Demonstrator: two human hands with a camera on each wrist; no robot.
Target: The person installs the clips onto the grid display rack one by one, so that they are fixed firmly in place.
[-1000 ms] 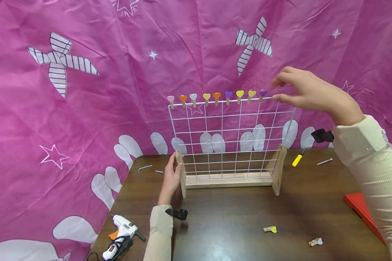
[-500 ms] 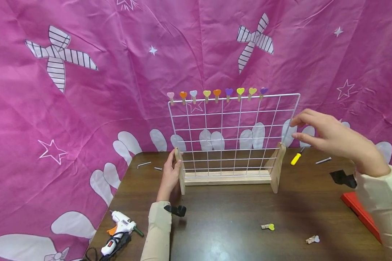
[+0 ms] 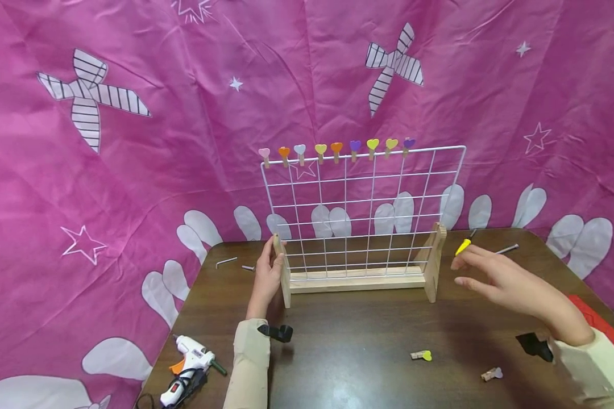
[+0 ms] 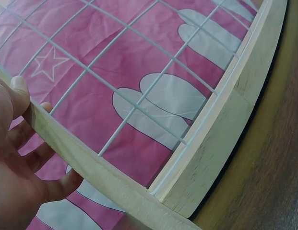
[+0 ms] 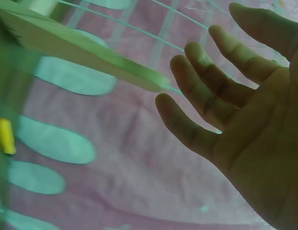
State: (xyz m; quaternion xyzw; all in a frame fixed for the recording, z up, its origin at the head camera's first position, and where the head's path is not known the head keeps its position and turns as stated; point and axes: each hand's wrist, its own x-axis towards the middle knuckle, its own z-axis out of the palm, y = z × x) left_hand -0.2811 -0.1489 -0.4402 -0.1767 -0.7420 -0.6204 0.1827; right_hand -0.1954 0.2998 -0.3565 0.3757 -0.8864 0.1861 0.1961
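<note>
A white wire grid [image 3: 359,196] stands upright in a wooden stand [image 3: 358,282], with several heart clothespins [image 3: 336,152] along its top bar. My left hand [image 3: 268,275] holds the stand's left side piece [image 3: 285,275]; in the left wrist view the thumb lies on one face of that side piece [image 4: 86,155] and the fingers on the other. To the right of the stand, my right hand [image 3: 511,287] hangs over the table, fingers loosely bent, holding nothing. The right wrist view shows its palm [image 5: 264,153] bare. Two clothespins lie on the table, one yellow-green [image 3: 422,355], one pale [image 3: 492,374].
A white glue gun [image 3: 191,358] with a cord lies at the left table edge. Behind the right hand are a yellow screwdriver [image 3: 463,246] and a bolt [image 3: 507,249]. A hex key [image 3: 227,262] lies back left. Something red [image 3: 601,326] is at the right. Pink cloth [image 3: 184,142] hangs behind.
My right hand has left the grid's top bar near the last purple heart clothespin and come down to the right, low over the table. The left hand stays on the stand.
</note>
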